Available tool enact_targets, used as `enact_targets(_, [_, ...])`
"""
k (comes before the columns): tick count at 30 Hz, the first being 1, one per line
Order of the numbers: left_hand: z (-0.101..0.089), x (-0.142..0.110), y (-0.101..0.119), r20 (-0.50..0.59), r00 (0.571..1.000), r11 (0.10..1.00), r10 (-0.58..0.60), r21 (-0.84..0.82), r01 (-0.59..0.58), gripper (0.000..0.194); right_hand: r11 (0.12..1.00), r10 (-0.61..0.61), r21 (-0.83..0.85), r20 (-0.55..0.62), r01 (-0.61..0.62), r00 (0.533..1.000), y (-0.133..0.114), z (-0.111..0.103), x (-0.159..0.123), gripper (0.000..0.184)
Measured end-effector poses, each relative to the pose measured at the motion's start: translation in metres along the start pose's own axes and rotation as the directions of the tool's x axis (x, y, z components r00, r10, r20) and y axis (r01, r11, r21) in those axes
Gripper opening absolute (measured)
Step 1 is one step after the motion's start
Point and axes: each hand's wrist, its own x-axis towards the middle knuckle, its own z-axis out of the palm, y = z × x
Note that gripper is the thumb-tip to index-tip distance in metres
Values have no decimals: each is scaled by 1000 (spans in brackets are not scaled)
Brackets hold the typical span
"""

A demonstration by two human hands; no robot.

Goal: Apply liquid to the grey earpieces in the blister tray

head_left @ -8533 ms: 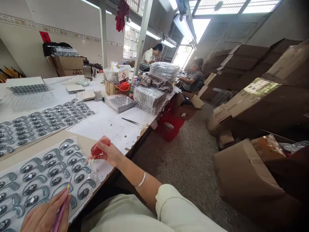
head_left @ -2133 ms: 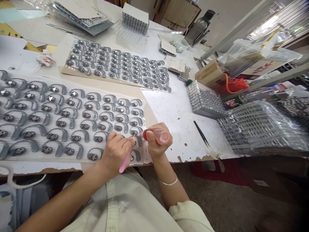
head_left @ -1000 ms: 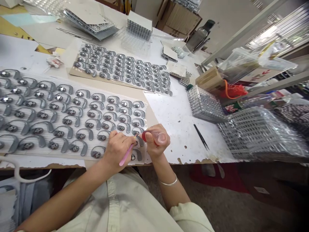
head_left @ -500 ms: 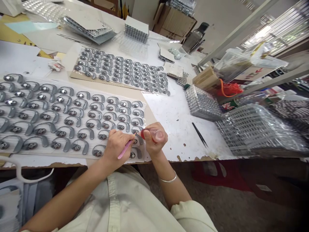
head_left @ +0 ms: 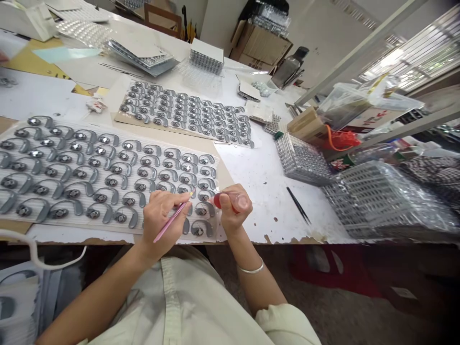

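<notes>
My left hand (head_left: pixel 161 218) is closed on a slim pink pen-like tool (head_left: pixel 169 224), yellow near its tip. The tip hovers over the right part of a ribbed white sheet (head_left: pixel 53 229), apart from my other hand. Rows of grey hook-shaped pieces (head_left: pixel 99 197), each with a dark round end and a shiny centre, lie on this sheet. In my right hand (head_left: pixel 232 218) is a small red squeeze bottle (head_left: pixel 237 201), tilted with its nozzle toward a piece in the rightmost column. Whether the nozzle touches that piece, I cannot tell.
Behind lies a second sheet of grey hook pieces (head_left: pixel 187 112). Black tweezers (head_left: pixel 298 205) rest right of my hands. Plastic-wrapped stacked trays (head_left: pixel 388 201), a clear bin (head_left: pixel 345 108) and a cardboard box (head_left: pixel 305 125) stand at the right. A red stool (head_left: pixel 336 268) is below the table edge.
My left hand has drawn back leftward with the pink tool, whose tip is now apart from the bottle's nozzle. My right hand still holds the bottle over the right column. The view has shifted slightly.
</notes>
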Motion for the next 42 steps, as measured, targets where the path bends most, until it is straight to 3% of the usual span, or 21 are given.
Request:
enact_targets(2, [-6, 3, 0, -28, 999, 1000, 18, 4, -18, 8, 990, 101, 106, -111, -90, 989, -1, -2, 2, 19])
enact_targets(5, [-18, 14, 1, -38, 999, 1000, -18, 8, 18, 6, 934, 278, 297, -246, -201, 929, -4, -8, 13, 24])
enact_targets(9, [-28, 46, 14, -9, 982, 967, -190, -174, 185, 8, 813, 484, 444, -153, -377, 862, -5, -18, 44, 30])
enact_targets(12, [-15, 77, 20, 22, 965, 894, -261, -372, 250, 8, 768, 504, 480, -43, -425, 862, 0, -19, 74, 34])
enact_targets(15, [13, 99, 7, 120, 986, 911, -119, -382, 157, 8, 735, 524, 465, 72, -493, 849, 8, -14, 103, 38])
enact_targets(17, [28, 106, -12, 165, 986, 980, 30, -197, 3, 5, 683, 575, 459, 140, -568, 806, 14, -11, 116, 41])
enact_targets(20, [33, 106, -39, 298, 926, 962, 233, 67, -263, 10, 627, 614, 469, 195, -622, 765, 25, -8, 121, 42])
enact_targets(22, [28, 98, -48, 375, 882, 931, 283, 112, -347, 13, 644, 589, 473, 196, -602, 784, 32, -7, 116, 40])
enact_targets(25, [23, 77, -46, 453, 829, 920, 329, 45, -389, 13, 700, 526, 470, 170, -538, 833, 39, -5, 104, 36])
enact_targets(29, [27, 49, -36, 456, 752, 851, 476, -23, -525, 13, 766, 443, 476, 95, -432, 891, 38, -2, 96, 37])
enact_targets(33, [31, 36, -35, 513, 694, 796, 505, 33, -604, 14, 834, 352, 426, 79, -351, 933, 31, -2, 92, 40])
enact_targets(36, [32, 36, -37, 533, 679, 783, 505, 47, -620, 12, 879, 293, 363, 97, -308, 951, 26, -1, 86, 40])
enact_targets(42, [33, 38, -35, 543, 689, 776, 479, 104, -622, 10, 917, 220, 294, 189, -269, 957, 26, 4, 73, 33])
